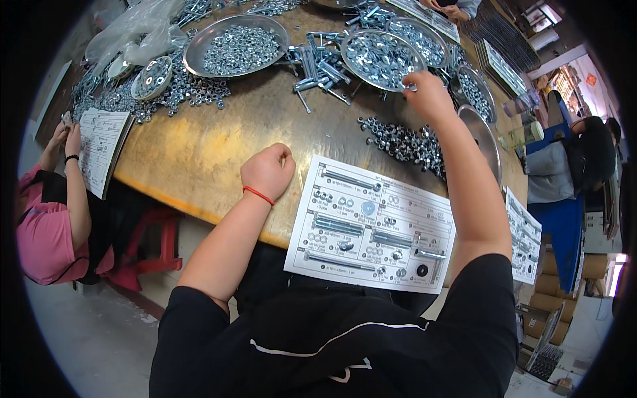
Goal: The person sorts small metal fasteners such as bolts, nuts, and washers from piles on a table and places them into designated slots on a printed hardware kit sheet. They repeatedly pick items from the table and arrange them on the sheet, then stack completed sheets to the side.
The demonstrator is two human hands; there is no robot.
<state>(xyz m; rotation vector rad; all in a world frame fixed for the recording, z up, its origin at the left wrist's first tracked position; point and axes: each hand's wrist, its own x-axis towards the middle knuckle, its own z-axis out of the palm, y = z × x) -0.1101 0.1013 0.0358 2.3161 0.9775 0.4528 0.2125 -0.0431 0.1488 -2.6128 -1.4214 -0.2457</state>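
Observation:
My left hand (269, 174), with a red cord at its wrist, rests on the wooden table as a loose fist; whatever it may hold is hidden. At the near rim of a round metal tray (350, 69) of flat washers, my right hand (428, 96) has its fingers closed together. A small shiny metal bit shows at those fingertips, too small to name. Between my arms lies a white printed card (371, 225) with bolts, nuts and washers pictured and some metal parts seemingly fixed on it. It overhangs the table's near edge.
Loose nuts (405, 142) lie below the tray, and bolts (317, 69) are heaped to its left. A second metal tray (188, 61) holds nuts. At left, a person in pink (56, 232) handles a small part beside stacked cards (106, 142). A red stool (152, 242) stands below.

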